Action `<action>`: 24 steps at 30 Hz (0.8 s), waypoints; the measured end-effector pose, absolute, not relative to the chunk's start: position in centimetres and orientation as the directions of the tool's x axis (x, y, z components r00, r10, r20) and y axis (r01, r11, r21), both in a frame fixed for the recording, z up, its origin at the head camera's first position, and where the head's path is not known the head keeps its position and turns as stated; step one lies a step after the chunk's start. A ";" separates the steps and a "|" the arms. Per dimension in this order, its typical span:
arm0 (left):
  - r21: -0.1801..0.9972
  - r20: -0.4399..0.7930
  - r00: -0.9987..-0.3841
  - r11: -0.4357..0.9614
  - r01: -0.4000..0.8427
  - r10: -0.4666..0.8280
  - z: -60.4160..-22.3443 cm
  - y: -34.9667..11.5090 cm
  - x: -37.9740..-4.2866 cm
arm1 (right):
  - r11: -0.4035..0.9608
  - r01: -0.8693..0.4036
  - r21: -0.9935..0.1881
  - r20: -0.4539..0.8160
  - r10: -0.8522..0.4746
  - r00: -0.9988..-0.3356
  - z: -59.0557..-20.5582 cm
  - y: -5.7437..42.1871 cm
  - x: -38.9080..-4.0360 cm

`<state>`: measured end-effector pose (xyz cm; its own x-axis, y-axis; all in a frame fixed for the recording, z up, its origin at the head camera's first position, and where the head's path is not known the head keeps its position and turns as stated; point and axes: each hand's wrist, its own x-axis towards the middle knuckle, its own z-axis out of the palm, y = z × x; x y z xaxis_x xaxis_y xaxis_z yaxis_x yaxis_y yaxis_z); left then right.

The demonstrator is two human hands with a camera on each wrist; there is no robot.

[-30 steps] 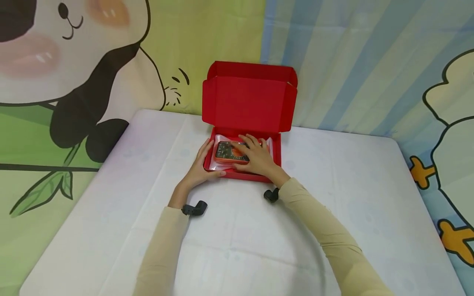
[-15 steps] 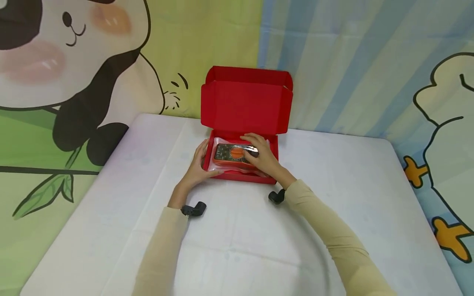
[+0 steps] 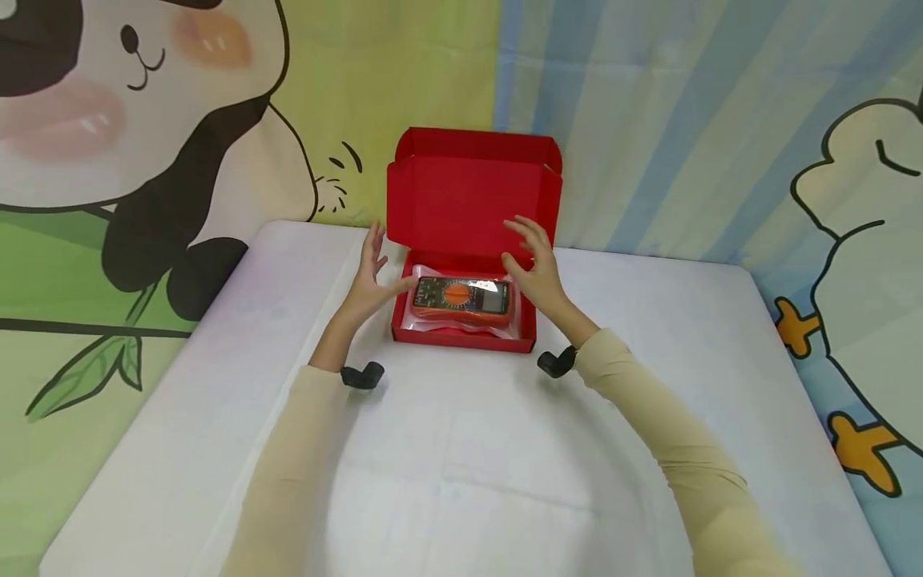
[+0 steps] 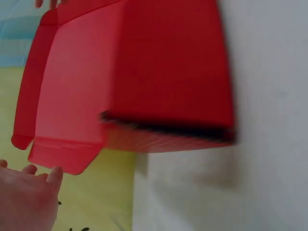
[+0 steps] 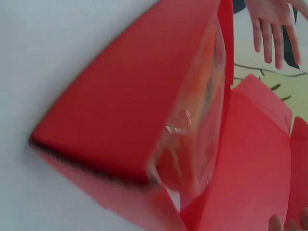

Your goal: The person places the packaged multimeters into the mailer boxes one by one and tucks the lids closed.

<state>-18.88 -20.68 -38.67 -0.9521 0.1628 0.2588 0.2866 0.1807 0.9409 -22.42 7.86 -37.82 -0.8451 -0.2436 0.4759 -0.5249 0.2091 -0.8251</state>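
A multimeter [image 3: 461,300] with an orange dial and casing lies in clear plastic wrapping inside a red cardboard box [image 3: 461,338]. The box's lid [image 3: 472,204] stands raised at the back, its side flaps out. My left hand [image 3: 368,280] is lifted at the box's left side, fingers spread and thumb pointing toward the multimeter. Over the right side of the box hovers my right hand [image 3: 539,272], fingers apart, holding nothing. In the right wrist view the plastic wrapping [image 5: 185,144] shows above the box's front wall [image 5: 130,91].
The box rests on a white-covered table [image 3: 461,449], toward its back edge. Behind hangs a cloth backdrop [image 3: 404,72] with a panda and other cartoon figures. A black wrist camera [image 3: 363,375] sits on the left wrist, another camera [image 3: 557,363] on the right.
My left hand has let go of the box's left side and lifted. The right hand has come off the multimeter, rising up and to the right, leaving the multimeter in the box.
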 end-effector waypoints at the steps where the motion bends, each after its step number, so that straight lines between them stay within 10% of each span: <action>1: 0.952 0.251 -0.956 0.142 0.272 0.154 -38.2 -20.9 -19.3 | 0.197 -0.516 -0.833 0.471 -0.233 -0.850 -37.2 8.1 -22.2; 13: 0.974 0.133 -0.981 0.167 0.155 0.138 -35.6 -22.9 -23.8 | 0.158 -0.396 -0.905 0.405 0.031 -0.914 -35.1 11.6 -23.9; 24: 0.934 0.000 -0.993 0.356 0.042 0.116 -37.0 -23.5 -28.3 | 0.108 -0.059 -0.992 0.073 0.126 -0.989 -35.5 12.2 -27.3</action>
